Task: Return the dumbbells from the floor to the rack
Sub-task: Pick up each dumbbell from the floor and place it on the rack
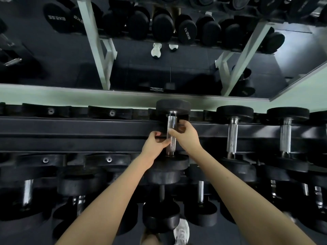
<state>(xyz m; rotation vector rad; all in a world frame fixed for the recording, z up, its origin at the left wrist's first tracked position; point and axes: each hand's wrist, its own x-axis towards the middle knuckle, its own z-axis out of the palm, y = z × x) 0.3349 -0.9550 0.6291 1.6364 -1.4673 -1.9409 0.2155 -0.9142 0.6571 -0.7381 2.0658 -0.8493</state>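
A black dumbbell (173,106) with round rubber heads and a knurled chrome handle lies across the top tier of the black rack (79,128), its far head by the wall and its near head at the front rail. My left hand (154,145) and my right hand (186,136) both hold the chrome handle, one on each side, fingers curled around it. Both forearms reach up from the bottom of the view.
Two more dumbbells (233,135) sit to the right on the top tier. Empty black cradles (109,113) lie to the left. Several dumbbells (161,214) fill the lower tier. A mirror (159,64) behind the rack reflects it. My white shoe (182,232) stands below.
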